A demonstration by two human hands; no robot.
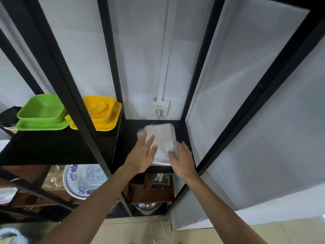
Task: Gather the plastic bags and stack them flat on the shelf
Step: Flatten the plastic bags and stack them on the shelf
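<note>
Now the stack of plastic bags point(162, 140) lies flat on the black shelf point(126, 138), in the narrow right-hand section of a black metal rack point(77, 95), its near edge at the shelf's front lip; the left hand point(140, 155) rests palm down on the left part of the stack, fingers spread and stretched out flat, gripping nothing; the right hand point(182, 160) lies along the stack's right edge, fingers extended and loosely apart, touching the bags at the near right corner, and it too closes on nothing that can be seen; both forearms reach up from the bottom of the view. On the wall behind the stack sits a white socket point(160, 107) with a plug in it; on the wider shelf to the left stand a green bowl point(42, 109) on a green plate point(42, 125) and, beside them, a yellow bowl point(98, 108) on a yellow plate point(112, 118); below, a blue-and-white plate point(82, 180) leans on the lower level, and a metal bowl point(146, 206) shows under the right section; the far left corner of the bags is blurred.
</note>
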